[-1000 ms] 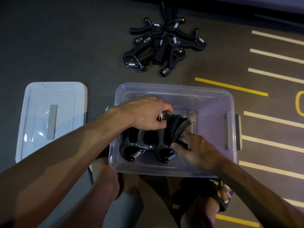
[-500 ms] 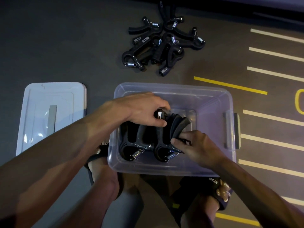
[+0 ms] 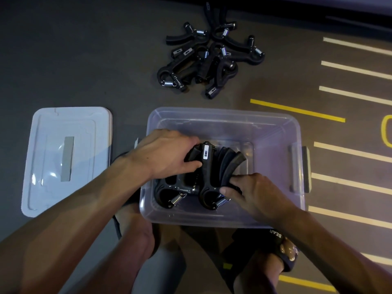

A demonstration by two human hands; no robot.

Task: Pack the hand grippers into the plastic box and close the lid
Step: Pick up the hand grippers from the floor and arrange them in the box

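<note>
A clear plastic box (image 3: 273, 132) stands open on the floor in front of me. Several black hand grippers (image 3: 209, 172) with steel springs stand packed side by side in its left half. My left hand (image 3: 167, 153) grips the upper handle ends of those grippers. My right hand (image 3: 252, 192) presses on the lower end of the rightmost ones, fingers around a handle. A loose pile of black hand grippers (image 3: 203, 60) lies on the floor beyond the box. The box's lid (image 3: 51, 166) lies flat to the left.
My two feet in dark sandals (image 3: 282, 251) are just below the box. White and yellow painted lines (image 3: 350, 149) cross the dark floor on the right. A dark ledge runs along the top edge.
My left hand has slid slightly back off the handle tops, uncovering a white label on one gripper. My right hand has stayed on the rightmost grippers. The view has shifted slightly.
</note>
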